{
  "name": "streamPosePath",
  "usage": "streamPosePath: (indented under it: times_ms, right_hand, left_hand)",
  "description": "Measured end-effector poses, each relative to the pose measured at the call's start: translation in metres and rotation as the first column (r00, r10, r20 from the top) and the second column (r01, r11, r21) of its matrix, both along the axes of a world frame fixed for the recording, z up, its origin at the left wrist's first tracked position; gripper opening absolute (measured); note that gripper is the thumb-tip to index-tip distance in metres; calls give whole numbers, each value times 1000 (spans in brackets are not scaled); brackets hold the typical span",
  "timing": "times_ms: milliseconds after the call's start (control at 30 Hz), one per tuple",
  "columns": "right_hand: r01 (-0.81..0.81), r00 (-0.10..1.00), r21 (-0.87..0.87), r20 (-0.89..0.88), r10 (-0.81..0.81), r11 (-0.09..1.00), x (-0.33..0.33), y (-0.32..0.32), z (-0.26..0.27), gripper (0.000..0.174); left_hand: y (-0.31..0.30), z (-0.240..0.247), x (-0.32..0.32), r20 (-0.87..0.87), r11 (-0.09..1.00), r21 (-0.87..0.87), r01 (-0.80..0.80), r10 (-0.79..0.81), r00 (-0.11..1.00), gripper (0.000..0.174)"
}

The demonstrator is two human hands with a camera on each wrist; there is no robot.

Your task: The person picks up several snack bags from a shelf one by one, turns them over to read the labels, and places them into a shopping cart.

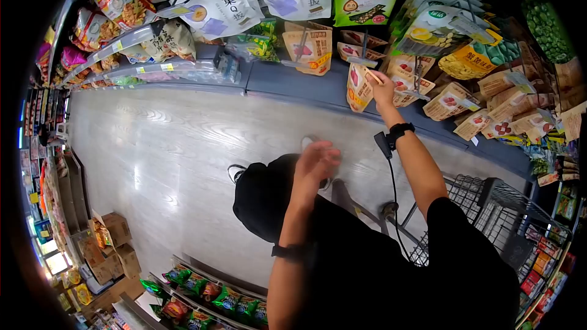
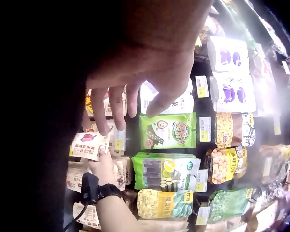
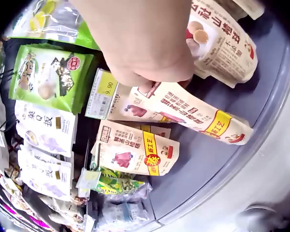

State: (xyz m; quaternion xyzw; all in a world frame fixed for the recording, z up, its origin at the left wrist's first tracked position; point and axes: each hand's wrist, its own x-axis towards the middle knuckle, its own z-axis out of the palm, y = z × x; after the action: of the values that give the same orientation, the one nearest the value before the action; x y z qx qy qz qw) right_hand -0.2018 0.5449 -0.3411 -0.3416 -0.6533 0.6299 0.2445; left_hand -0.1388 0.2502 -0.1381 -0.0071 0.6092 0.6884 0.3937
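Note:
My right hand (image 1: 384,91) pinches the top edge of a tan snack pouch (image 1: 359,88) with a yellow band, at the front of the hanging display. In the right wrist view the pouch (image 3: 203,116) tilts out over the grey shelf base, its upper end hidden behind my fingers. Similar tan pouches (image 3: 135,150) hang beside it, near a price tag (image 3: 101,94) reading 9.90. My left hand (image 1: 317,162), blurred in the head view, is raised over the floor holding nothing. Its fingers (image 2: 117,108) are spread and slightly bent in the left wrist view.
White pouches (image 1: 226,9), a green bag (image 1: 370,0) and yellow bags (image 1: 474,61) hang along the rack. A wire shopping cart (image 1: 489,208) stands at the right. Behind are a low shelf of green chip bags (image 1: 226,299) and cardboard boxes (image 1: 113,229). A person in a black cap (image 1: 260,198) is below.

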Motion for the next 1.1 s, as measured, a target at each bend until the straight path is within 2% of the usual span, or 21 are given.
streamPosePath:
  times_ms: [100,200,267,400,500,567,767,833,900,1033,1100]
  right_hand:
    - [-5,999,-43,-32,4,999,-8,4,9,17]
    - [-96,995,45,-3,96,994,-4,9,14,17]
    - [-141,986,-7,-88,140,990,0,14,12,16]
    - [-75,993,-6,-93,74,997,1,19,13,18]
    - [-74,992,39,-95,77,997,2,22,17,17]
    - [-137,989,235,-29,147,962,-3,28,18,17]
    - [-139,979,155,-125,159,978,-17,33,45,21]
    - [-141,974,214,-145,174,967,-22,37,42,22]
    - [-193,955,140,-201,219,971,-27,38,39,24]
    - [-202,952,150,-202,230,968,-25,38,40,27]
    - [-215,969,178,-86,233,960,-23,40,34,31]
  left_hand:
    - [3,-7,-4,64,1000,-10,-15,15,998,28]
    - [6,-8,-7,90,998,-44,-35,39,995,28]
    - [9,-8,-7,101,998,-55,-15,21,995,27]
    - [14,-8,-6,146,997,-72,-7,18,989,27]
    - [15,-5,-6,127,995,-101,16,-3,992,26]
    - [16,-4,-5,111,995,-97,14,-3,994,25]
    - [15,-3,-6,115,993,-115,16,-3,993,25]
    - [15,-5,-5,117,994,-110,17,-4,993,24]
    - [15,-7,-5,120,994,-105,18,-5,993,24]
    - [15,-11,-6,126,993,-117,21,-7,992,23]
    - [14,-13,-7,130,993,-116,19,-4,992,23]
